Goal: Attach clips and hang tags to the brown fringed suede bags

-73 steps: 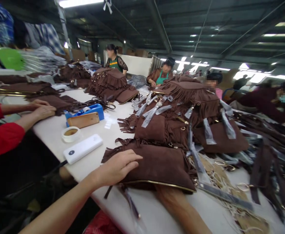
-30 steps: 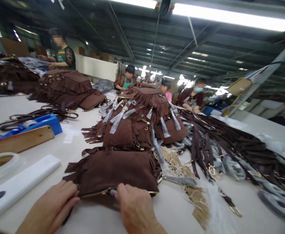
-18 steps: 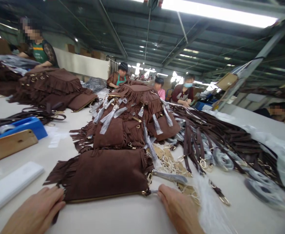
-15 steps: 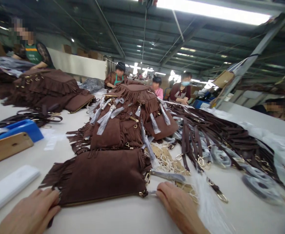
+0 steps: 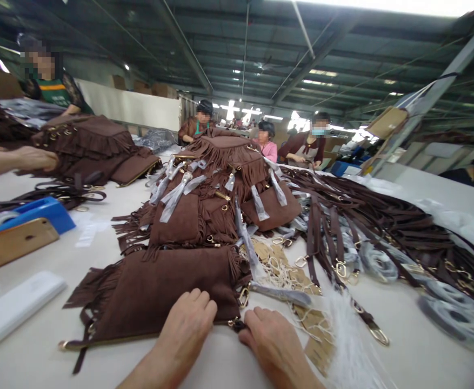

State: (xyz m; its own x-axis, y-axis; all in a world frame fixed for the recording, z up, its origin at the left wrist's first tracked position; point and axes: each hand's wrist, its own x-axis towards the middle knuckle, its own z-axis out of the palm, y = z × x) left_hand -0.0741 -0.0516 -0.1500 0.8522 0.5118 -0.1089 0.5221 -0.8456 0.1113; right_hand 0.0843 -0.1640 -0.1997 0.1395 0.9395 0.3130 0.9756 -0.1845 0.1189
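A dark brown fringed bag [image 5: 147, 292] lies flat in front of me, its zipped edge towards me and its fringe to the left and right. My left hand [image 5: 190, 321] grips the bag's near edge, right of its middle, with the fingers curled over the top and the thumb hidden. At the bag's near right corner, my right hand [image 5: 271, 337] pinches a short dark tab [image 5: 239, 325] beside gold hardware. A gold ring [image 5: 243, 297] hangs on the bag's right side. A strap end trails from the left corner.
Behind the bag rises a pile of fringed bags [image 5: 220, 178] with plastic-wrapped pulls. Brown straps [image 5: 382, 221] and tags with white strings [image 5: 281, 265] lie right. A blue tape dispenser [image 5: 54, 213], phone [image 5: 21, 243] and white block [image 5: 18, 313] stand left. Another person's hand [image 5: 38, 158] reaches in.
My left hand has moved right, from the bag's left end to its near edge by the right corner. My right hand has shifted slightly left onto the tab. Another person's arm has appeared at left.
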